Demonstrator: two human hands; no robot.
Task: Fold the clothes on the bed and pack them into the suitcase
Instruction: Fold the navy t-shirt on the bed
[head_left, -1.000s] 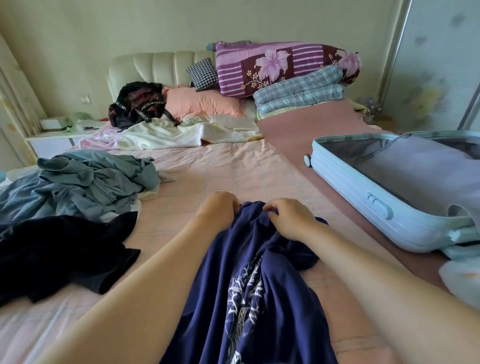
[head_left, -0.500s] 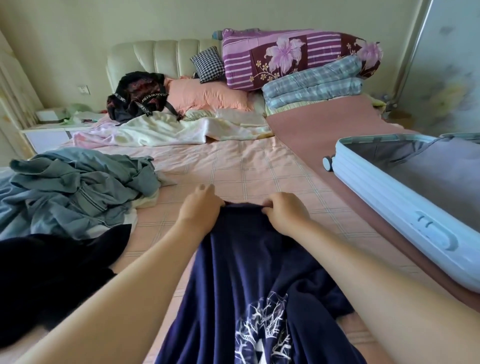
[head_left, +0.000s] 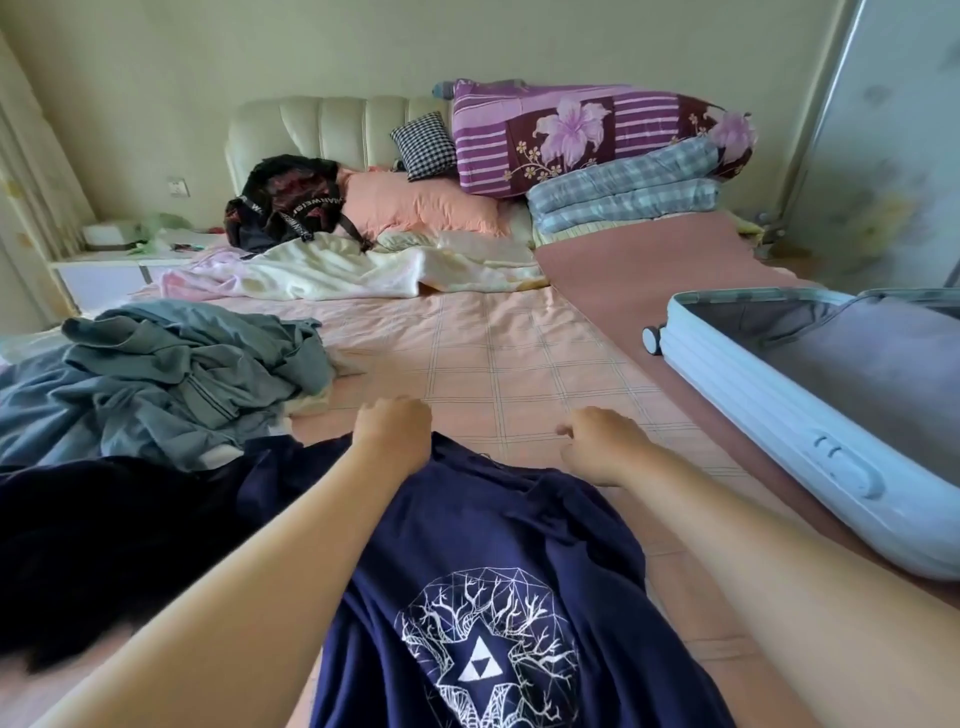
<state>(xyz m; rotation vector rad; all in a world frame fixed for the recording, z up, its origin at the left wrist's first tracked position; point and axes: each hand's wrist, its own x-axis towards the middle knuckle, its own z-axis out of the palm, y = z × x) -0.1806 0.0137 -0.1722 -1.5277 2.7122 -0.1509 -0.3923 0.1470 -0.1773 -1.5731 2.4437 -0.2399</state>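
Observation:
A navy T-shirt (head_left: 498, 561) with a white tree print lies print-up on the pink checked bed sheet (head_left: 519, 358) in front of me. My left hand (head_left: 392, 431) grips its far edge, fingers curled over the fabric. My right hand (head_left: 597, 441) hovers at the shirt's far right corner with loosely curled fingers, and no cloth shows in them. The open light-blue suitcase (head_left: 753, 400) lies on the bed's right side, its grey lining bare. A grey-blue heap of clothes (head_left: 171, 374) and a black garment (head_left: 104, 545) lie to the left.
At the headboard sit a black backpack (head_left: 291, 208), a pink pillow (head_left: 421, 208), a crumpled white blanket (head_left: 337, 270) and stacked folded quilts (head_left: 597, 140). A white nightstand (head_left: 104, 265) stands at the far left. A frosted wardrobe door (head_left: 883, 156) is on the right.
My hands have moved apart along the shirt's far edge. The shirt now lies spread flatter with its whole print showing. My right hand has loosened its hold.

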